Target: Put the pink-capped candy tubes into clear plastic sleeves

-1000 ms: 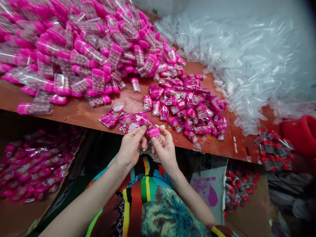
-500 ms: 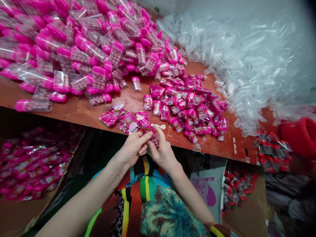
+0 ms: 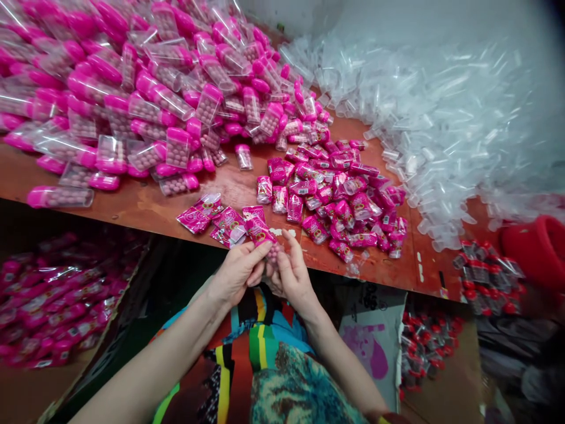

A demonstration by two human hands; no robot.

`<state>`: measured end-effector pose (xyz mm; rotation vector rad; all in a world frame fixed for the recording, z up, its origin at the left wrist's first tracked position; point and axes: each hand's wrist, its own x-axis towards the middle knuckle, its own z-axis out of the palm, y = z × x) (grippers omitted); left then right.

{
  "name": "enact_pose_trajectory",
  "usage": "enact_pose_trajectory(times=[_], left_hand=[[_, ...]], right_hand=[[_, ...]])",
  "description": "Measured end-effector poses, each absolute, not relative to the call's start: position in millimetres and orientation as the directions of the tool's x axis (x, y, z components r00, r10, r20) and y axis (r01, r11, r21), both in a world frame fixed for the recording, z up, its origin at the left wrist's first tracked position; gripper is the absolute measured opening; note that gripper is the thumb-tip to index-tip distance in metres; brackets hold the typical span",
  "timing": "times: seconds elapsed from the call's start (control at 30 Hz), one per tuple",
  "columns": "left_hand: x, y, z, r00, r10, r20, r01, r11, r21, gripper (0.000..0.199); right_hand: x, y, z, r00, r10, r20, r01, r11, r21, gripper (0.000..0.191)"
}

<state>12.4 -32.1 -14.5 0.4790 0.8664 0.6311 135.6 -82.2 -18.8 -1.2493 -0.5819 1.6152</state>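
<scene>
The left hand [image 3: 241, 268] pinches a small clear plastic container of round pink beads [image 3: 274, 254]; the right hand [image 3: 293, 274] has thumb and forefinger parted beside it, though I can't tell whether its curled lower fingers grip; a shiny magenta printed film wrapper [image 3: 259, 233] pokes out beyond the left fingertips; should that pinch slacken, the container might drop, being right by the near edge of the reddish-brown tabletop [image 3: 315, 254]; a hard tug could crease the film; a stray knuckle could nudge the flat magenta printed packets [image 3: 228, 224] just beyond the left fingers.
</scene>
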Motion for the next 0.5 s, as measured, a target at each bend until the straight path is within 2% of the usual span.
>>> enact_pose_trajectory(times=[0.1,0.27,0.33,0.43,0.5], left_hand=[[11,-31,-15,0.493,0.67,-0.554,-0.327,0.733,0.596,0.036],[6,-25,-11,0.499,0.677,-0.541,-0.338,0.727,0.598,0.037],[8,-23,-8,0.449,0.705,-0.548,-0.328,0.701,0.633,0.038],[15,-23,-6,0.34,0.744,-0.575,-0.303,0.665,0.682,0.04],[20,-23,-5,0.27,0.759,-0.593,-0.303,0.651,0.696,0.04]], right_hand=[[134,-80,-19,0.076,0.913,-0.401,-0.356,-0.35,-0.866,0.059],[132,-74,-18,-0.131,0.89,-0.436,-0.524,-0.436,-0.731,0.05],[131,-72,-18,-0.117,0.895,-0.431,-0.517,-0.425,-0.743,0.048],[126,-68,-20,0.123,0.944,-0.307,-0.284,-0.263,-0.922,0.048],[123,-65,-22,0.225,0.953,-0.202,-0.12,-0.179,-0.977,0.046]])
